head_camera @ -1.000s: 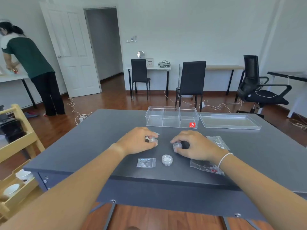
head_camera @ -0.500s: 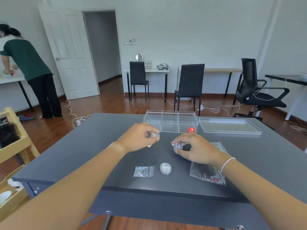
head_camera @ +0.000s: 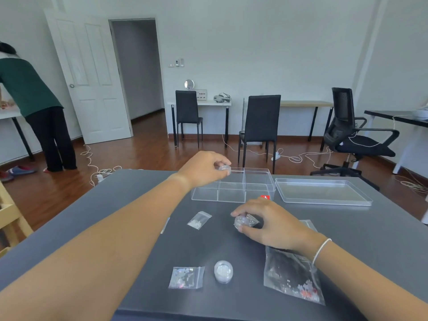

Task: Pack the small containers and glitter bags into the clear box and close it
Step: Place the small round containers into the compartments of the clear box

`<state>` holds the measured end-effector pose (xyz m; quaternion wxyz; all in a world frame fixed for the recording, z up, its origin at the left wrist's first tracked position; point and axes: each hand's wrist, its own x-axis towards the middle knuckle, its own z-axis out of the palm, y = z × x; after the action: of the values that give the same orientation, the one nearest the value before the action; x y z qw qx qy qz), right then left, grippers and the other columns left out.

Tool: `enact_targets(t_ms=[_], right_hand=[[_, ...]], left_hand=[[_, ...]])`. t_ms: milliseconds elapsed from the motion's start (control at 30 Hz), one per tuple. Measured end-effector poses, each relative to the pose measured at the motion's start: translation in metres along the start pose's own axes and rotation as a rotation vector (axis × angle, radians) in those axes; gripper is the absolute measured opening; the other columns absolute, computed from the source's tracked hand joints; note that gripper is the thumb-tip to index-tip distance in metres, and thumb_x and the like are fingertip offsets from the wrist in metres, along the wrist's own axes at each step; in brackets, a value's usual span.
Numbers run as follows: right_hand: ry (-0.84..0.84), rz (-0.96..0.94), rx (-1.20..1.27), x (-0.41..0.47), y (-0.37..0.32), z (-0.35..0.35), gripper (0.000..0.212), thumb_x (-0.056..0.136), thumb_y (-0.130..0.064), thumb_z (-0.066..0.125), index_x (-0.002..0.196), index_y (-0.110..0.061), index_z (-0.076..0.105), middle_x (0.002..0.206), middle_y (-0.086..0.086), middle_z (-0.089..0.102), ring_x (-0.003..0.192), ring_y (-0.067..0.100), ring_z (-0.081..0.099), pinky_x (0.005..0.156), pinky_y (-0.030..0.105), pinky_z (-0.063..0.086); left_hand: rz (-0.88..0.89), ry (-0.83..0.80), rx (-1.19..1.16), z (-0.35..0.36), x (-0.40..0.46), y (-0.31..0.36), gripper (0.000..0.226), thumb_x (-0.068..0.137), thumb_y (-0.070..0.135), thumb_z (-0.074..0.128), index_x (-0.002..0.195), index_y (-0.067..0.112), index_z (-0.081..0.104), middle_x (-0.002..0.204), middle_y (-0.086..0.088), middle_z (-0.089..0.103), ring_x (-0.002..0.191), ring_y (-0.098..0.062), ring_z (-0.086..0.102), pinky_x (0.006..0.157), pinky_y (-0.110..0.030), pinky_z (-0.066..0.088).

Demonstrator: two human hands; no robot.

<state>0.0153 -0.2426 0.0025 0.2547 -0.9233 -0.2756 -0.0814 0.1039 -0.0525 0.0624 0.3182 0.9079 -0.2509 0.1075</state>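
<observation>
The clear box (head_camera: pixel 259 181) with several compartments stands open at the far middle of the grey table (head_camera: pixel 370 239). My left hand (head_camera: pixel 203 169) holds a small round container (head_camera: pixel 224 168) above the box's far left part. My right hand (head_camera: pixel 268 222) grips another small container (head_camera: pixel 242 221) just above the table in front of the box. A third container (head_camera: pixel 223 271) stands near the front edge. Glitter bags lie around: a small one (head_camera: pixel 199 220) left of my right hand, one (head_camera: pixel 186 277) at the front, a larger one (head_camera: pixel 293 278) under my right wrist.
The box's clear lid (head_camera: pixel 322 191) lies flat to the right of the box. Black chairs (head_camera: pixel 261 126) and an office chair (head_camera: pixel 354 137) stand beyond the table. A person in a green top (head_camera: pixel 32 107) bends over a table at far left. A wooden rack (head_camera: pixel 11 218) is at my left.
My left hand lifted its container from the table and carried it forward over the box. My right hand raised its container slightly. The small bag under my left hand came into view.
</observation>
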Motion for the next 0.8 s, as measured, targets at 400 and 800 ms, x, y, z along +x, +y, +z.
enact_targets(t_ms=[400,800], right_hand=[[-0.01,-0.037,0.06,0.013,0.009,-0.003,0.026,0.081,-0.031,0.061,0.108,-0.032,0.063,0.095,-0.018,0.062,0.096,0.004,0.05,0.089,0.014,0.037],[0.015,-0.096,0.092,0.018,0.01,-0.003,0.028,0.08,-0.032,0.062,0.108,-0.032,0.063,0.091,-0.02,0.06,0.094,0.005,0.051,0.091,0.018,0.039]], left_hand=[[-0.064,-0.187,0.152,0.021,0.039,-0.017,0.014,0.079,0.023,0.065,0.091,0.017,0.07,0.104,-0.001,0.069,0.098,-0.018,0.06,0.092,-0.039,0.048],[-0.076,-0.217,0.244,0.032,0.052,-0.021,0.017,0.077,0.029,0.07,0.083,0.014,0.069,0.1,-0.003,0.068,0.097,-0.022,0.059,0.085,-0.035,0.048]])
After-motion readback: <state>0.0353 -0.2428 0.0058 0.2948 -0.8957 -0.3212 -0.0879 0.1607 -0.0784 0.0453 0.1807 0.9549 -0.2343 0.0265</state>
